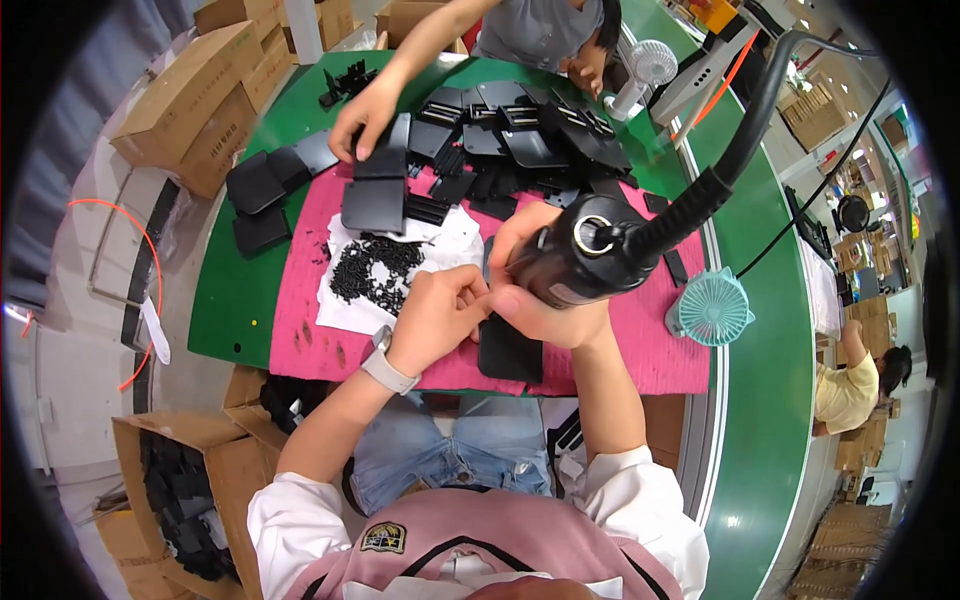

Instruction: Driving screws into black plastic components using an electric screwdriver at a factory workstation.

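My right hand point(560, 318) is wrapped round a thick black electric screwdriver point(572, 262), whose cable rises to the upper right. Its tip is hidden behind my fingers. Close beside it, my left hand point(437, 312) has thumb and fingers pinched together, and whatever they hold cannot be made out. Below the two hands a flat black plastic plate point(510, 352) lies at the mat's near edge, partly covered. Left of my left hand, many small black screw-like pieces point(365, 272) are heaped on a white cloth point(455, 240).
A pink mat point(320, 350) covers part of the green table point(225, 310). Black plates point(530, 148) are piled at the far side, where a co-worker's hand point(367, 118) touches a plate stack point(385, 160). A teal fan point(712, 308) stands right; an open carton point(225, 490) sits lower left.
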The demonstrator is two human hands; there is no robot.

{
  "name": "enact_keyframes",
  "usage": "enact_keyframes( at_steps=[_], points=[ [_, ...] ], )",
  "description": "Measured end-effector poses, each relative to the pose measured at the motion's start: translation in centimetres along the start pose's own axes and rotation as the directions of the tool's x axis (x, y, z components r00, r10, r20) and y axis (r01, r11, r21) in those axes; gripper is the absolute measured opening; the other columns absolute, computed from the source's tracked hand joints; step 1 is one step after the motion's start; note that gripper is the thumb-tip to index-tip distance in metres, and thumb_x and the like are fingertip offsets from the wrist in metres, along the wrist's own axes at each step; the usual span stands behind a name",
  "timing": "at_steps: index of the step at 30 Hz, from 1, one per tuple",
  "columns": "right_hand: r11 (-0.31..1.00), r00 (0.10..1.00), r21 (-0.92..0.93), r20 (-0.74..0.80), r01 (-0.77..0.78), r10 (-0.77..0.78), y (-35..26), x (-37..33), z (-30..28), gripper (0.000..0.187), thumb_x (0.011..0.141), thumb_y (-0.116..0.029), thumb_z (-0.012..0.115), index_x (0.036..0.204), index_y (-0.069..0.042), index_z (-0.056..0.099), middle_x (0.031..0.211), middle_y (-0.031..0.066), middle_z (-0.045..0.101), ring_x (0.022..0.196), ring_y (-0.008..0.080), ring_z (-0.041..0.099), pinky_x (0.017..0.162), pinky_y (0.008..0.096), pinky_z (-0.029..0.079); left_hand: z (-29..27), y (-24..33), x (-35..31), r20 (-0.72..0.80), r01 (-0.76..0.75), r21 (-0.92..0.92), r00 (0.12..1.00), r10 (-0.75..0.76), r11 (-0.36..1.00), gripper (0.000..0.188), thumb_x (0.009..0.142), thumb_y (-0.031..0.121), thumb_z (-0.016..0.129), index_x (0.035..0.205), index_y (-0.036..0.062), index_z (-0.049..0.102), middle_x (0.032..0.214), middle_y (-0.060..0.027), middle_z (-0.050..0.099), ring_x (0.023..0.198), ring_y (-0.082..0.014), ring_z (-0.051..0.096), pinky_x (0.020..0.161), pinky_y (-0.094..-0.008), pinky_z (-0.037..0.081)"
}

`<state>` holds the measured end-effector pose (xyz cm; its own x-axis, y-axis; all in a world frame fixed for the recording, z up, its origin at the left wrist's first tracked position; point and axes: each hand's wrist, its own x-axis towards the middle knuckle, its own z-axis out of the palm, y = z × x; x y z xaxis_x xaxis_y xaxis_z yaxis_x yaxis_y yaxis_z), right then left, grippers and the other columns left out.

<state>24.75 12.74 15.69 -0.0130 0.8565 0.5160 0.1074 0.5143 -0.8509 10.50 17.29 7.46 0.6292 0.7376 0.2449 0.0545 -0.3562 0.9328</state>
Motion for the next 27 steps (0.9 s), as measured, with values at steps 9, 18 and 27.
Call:
enact_keyframes(
  at_steps=[9,18,27],
  points=[
    [0.954,0.851,0.099,-0.433,-0.284,0.298,-3.2,-3.1,-6.1,0.061,0.074,-0.01,0.072,0.126,0.001,0.042,0.083,0.0081,0.058,0.062,0.0113,0.055,0.055,0.0243,0.044,-2.7,1.6,-0.8,-0.376,-0.054,0.677,0.832,0.408,0.734,0.007,0.074,0.008,0.07,0.076,0.0031,0.066,0.071,-0.0082,0.058,0.067,-0.0266,0.057,0.059,-0.036,0.044],
    [0.193,0.872,-0.85,-0.473,-0.489,0.127,0.3,-5.5,-6.9,0.078,0.067,-0.01,0.075,0.135,-0.005,0.037,0.122,0.0214,0.046,0.107,0.0369,0.052,0.085,0.0392,0.048,-1.9,0.6,-1.1,-0.385,-0.058,0.627,0.844,0.373,0.777,0.009,0.073,0.004,0.068,0.08,0.0036,0.061,0.081,-0.0084,0.056,0.076,-0.0273,0.058,0.064,-0.0362,0.046],
    [0.285,0.786,-0.79,0.597,0.543,0.159,1.9,-2.8,-3.3,0.044,0.077,-0.007,0.055,0.12,-0.012,0.054,0.136,0.0054,0.046,0.132,0.0266,0.037,0.105,0.0516,0.031,-2.1,0.8,-0.9,-0.421,-0.099,0.539,0.829,0.369,0.837,0.008,0.073,0.003,0.068,0.077,0.0028,0.061,0.076,-0.0075,0.056,0.069,-0.0248,0.058,0.061,-0.0337,0.046]
  ],
)
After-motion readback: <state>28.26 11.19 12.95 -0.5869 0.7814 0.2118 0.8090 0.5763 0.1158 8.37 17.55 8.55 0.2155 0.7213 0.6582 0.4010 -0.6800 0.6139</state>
